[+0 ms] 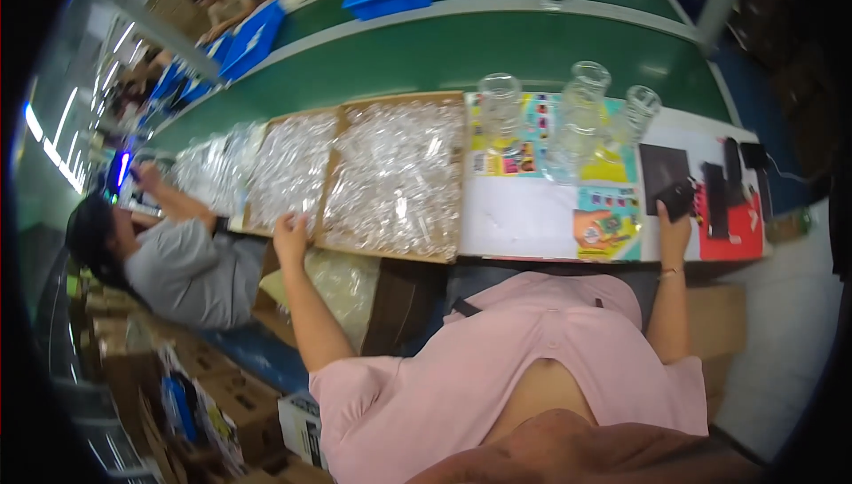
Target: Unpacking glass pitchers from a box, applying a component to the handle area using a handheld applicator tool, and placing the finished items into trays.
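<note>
Head view: gripping a black gadget (679, 199) in the right hand (672, 225), out wide perhaps for elbow room; hovering with the left hand (290, 237) over a box's (304, 114) near edge, open probably for easy reach to clear pieces (288, 160), can't tell whether pinching any! Farther back, on to jars (501, 102) clustered on printed sheets (486, 165), then a blue bin (382, 8).

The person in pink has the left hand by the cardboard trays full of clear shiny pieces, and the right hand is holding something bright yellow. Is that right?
Not quite: the right hand holds a black object, not something bright yellow; the head view shows it. The left hand is indeed by the cardboard trays full of clear shiny pieces.
</note>
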Available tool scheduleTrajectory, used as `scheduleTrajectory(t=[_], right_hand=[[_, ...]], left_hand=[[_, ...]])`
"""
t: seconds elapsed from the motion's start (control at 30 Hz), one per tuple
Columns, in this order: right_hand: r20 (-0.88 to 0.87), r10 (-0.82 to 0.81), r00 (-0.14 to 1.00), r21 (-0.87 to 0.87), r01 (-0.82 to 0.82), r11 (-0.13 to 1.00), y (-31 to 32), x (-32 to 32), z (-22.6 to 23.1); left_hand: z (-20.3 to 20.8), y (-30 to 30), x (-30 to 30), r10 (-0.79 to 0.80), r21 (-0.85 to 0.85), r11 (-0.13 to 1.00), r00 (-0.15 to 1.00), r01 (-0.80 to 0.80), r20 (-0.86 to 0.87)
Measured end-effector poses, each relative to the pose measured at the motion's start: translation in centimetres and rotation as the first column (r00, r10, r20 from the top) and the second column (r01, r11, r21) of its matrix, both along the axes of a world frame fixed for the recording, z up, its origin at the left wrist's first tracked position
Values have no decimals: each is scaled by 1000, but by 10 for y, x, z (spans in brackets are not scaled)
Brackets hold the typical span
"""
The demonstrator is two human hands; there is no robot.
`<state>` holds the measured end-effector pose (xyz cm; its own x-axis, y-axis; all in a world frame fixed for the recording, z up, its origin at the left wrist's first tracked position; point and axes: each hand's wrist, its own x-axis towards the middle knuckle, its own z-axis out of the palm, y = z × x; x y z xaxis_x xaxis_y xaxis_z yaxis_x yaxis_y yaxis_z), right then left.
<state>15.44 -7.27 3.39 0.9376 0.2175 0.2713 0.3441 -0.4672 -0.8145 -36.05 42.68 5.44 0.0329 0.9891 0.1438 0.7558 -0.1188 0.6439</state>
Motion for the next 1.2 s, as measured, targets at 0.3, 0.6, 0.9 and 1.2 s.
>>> scheduleTrajectory(t=[0.3, 0.6, 0.9, 1.2], right_hand=[[84, 4, 996, 415, -38, 909, -18, -12, 18], [8, 465, 885, 123, -462, 878, -21, -67, 101], [152, 533, 832, 144, -553, 821, -29, -65, 156], [193, 472, 861, 734, -445, 513, -27, -54, 180]], left_hand=[[72, -59, 61, -128, 293, 952, 760, -85, 637], [89, -214, 185, -546, 114, 588, 288, 801, 787], [80, -275, 261, -290, -9, 358, 121, 934, 949], [88, -279, 278, -275, -21, 268, 97, 963, 957]])
